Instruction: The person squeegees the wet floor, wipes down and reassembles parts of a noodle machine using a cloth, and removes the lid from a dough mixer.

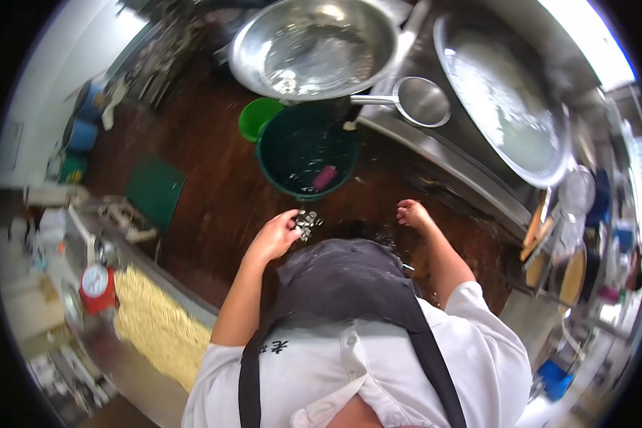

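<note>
My left hand (pixel 277 235) has its fingers curled at a cluster of shiny silvery pieces (pixel 307 225), whose exact kind I cannot tell. My right hand (pixel 412 212) hangs above the wet floor with its fingers curled in, and nothing shows in it. In front of both hands stands a dark green tub (pixel 264 160) of water. A pink object (pixel 324 177) lies inside it. Just behind the tub is a bright green bucket (pixel 259 118).
A large steel bowl (pixel 239 60) of water stands at the back. Beside it a long-handled strainer (pixel 422 102) rests by a big steaming pot (pixel 444 46). Yellow noodles (pixel 157 328) cover the left counter near a red scale (pixel 97 287). Utensils (pixel 576 192) hang at right.
</note>
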The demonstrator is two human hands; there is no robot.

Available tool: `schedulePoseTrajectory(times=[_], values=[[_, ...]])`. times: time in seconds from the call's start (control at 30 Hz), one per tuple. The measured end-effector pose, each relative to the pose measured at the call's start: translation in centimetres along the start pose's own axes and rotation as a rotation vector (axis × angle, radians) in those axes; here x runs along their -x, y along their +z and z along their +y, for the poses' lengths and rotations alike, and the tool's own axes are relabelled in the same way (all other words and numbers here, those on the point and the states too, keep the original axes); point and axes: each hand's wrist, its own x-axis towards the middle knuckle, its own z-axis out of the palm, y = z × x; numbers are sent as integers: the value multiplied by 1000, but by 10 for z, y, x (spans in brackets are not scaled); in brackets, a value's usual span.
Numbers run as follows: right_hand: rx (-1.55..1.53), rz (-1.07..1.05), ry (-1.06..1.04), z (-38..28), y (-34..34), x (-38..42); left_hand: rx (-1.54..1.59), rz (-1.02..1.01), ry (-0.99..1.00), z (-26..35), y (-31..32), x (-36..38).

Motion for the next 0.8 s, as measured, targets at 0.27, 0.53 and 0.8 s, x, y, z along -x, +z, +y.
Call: schedulePoseTrajectory(times=[0.27,0.53,0.8], values=[[104,-92,-90,-81,7,-42,50,-11,-223,-16,37,0],[108,-288,41,-103,126,-87,267,44,-352,-112,-10,-37],[435,-291,-115,-130,307,-163,248,117,-394,-333,-28,-183]])
